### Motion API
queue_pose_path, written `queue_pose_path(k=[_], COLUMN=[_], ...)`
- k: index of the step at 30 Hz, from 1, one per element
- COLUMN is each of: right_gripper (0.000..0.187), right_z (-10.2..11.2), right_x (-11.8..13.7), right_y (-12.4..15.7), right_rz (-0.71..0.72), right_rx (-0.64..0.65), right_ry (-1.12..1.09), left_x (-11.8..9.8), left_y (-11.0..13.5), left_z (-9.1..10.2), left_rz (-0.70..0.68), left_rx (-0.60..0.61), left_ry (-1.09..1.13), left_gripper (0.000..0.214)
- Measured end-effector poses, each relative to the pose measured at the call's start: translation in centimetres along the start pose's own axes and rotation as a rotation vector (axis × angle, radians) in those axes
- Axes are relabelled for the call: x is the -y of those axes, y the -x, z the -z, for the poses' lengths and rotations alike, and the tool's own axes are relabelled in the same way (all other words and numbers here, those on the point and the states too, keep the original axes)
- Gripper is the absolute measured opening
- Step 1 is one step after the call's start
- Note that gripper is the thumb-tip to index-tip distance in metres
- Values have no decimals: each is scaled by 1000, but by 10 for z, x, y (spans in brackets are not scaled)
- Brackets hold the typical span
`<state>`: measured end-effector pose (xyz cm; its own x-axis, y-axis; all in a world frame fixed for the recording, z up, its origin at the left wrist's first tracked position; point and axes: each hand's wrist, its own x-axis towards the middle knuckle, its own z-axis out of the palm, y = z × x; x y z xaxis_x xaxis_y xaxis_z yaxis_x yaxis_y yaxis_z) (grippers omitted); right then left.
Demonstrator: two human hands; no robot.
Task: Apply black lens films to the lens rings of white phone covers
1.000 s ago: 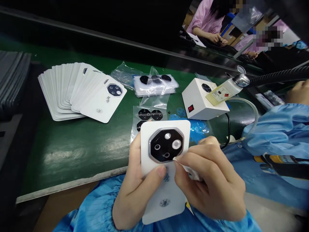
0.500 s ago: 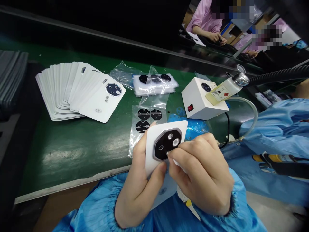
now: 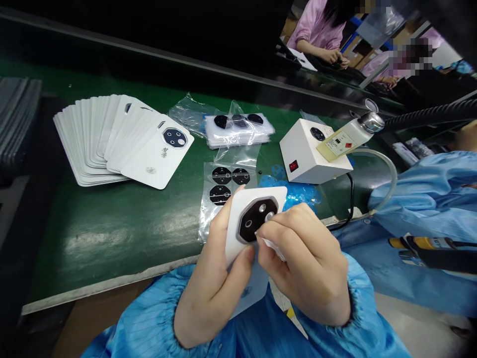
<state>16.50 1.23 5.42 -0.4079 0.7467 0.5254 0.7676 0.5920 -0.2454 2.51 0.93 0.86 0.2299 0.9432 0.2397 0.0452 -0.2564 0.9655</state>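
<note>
A white phone back cover (image 3: 238, 204) with a black octagonal camera panel (image 3: 253, 221) is tilted up in front of me. My left hand (image 3: 218, 278) is closed round it, thumb on the front face and fingers behind. My right hand (image 3: 303, 263) is pinched, its fingertips at the lower right edge of the camera panel. A bit of something pale shows under those fingers; what it is I cannot make out. Behind the cover lies a clear sheet (image 3: 206, 219) with black octagonal camera stickers (image 3: 220, 195), partly hidden by the cover and my left hand.
Fanned white back covers (image 3: 156, 164) lie at left on the green bench (image 3: 112, 228). Beyond the sheet sits a stack of clear film packs (image 3: 238, 136). At right, a pump bottle (image 3: 341, 141) leans on a white switch box (image 3: 301, 154), near blue film scraps (image 3: 303, 195). A blue-sleeved person sits at right.
My right fingertips have shifted slightly left and up along the camera panel, covering its lower lens ring. The cover has tilted a little; my left hand keeps its hold.
</note>
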Motion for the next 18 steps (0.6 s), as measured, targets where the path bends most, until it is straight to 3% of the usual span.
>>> queue_pose_path(k=[12, 18], right_gripper=[11, 12], right_z=[-7, -4], right_x=[4, 5], right_y=[-1, 0], right_rz=[-98, -116], right_rx=[-58, -156], right_ry=[45, 19], left_x=[-1, 0], left_y=[1, 3], left_z=[-3, -3], left_rz=[-69, 59], left_rx=[-12, -38], left_ry=[-62, 123], left_gripper=[71, 69])
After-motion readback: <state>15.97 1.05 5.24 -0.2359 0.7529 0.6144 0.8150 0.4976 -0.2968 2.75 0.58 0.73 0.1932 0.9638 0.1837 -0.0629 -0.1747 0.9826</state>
